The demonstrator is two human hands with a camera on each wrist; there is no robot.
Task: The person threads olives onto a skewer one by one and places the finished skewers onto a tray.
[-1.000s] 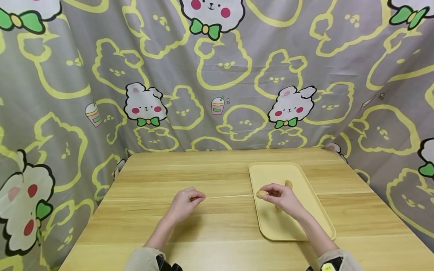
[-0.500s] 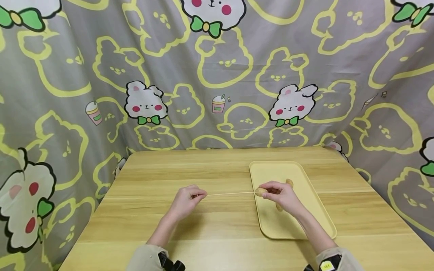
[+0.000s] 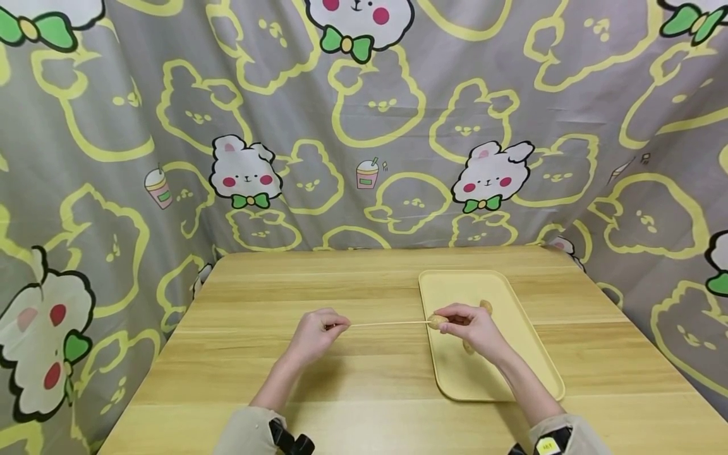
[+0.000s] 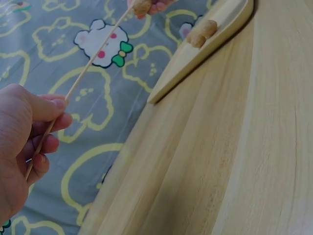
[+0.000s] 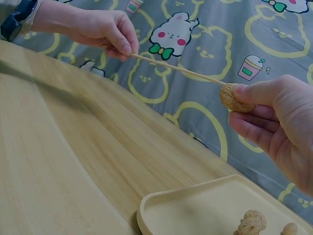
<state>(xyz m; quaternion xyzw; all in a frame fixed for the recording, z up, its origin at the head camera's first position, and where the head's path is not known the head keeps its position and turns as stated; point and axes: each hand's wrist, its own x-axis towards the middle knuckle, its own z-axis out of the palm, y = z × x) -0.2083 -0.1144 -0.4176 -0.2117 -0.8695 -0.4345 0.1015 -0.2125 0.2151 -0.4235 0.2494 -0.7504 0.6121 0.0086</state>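
Note:
My left hand (image 3: pixel 315 335) pinches a thin bamboo skewer (image 4: pixel 84 73) between thumb and fingers, its rear part lying along the curled fingers. The skewer runs nearly level to the right. At its far end is a brown, lumpy, rounded ball (image 5: pixel 234 99), perhaps a meatball. My right hand (image 3: pixel 476 330) pinches this ball between thumb and fingertips above the tray's left side. The skewer's tip meets the ball; how deep it sits inside cannot be seen. More brown lumps (image 5: pixel 252 223) lie in the tray under my right hand, partly hidden by it in the head view.
A pale yellow rectangular tray (image 3: pixel 455 392) with a low rim lies on the right half of the wooden table (image 3: pixel 341 417). Behind and at both sides hangs a grey curtain (image 3: pixel 392 215) with yellow outlines and rabbit faces.
My left hand has moved slightly right, toward the ball, and less of the skewer shows between the hands. The right hand keeps hold of the ball in nearly the same place.

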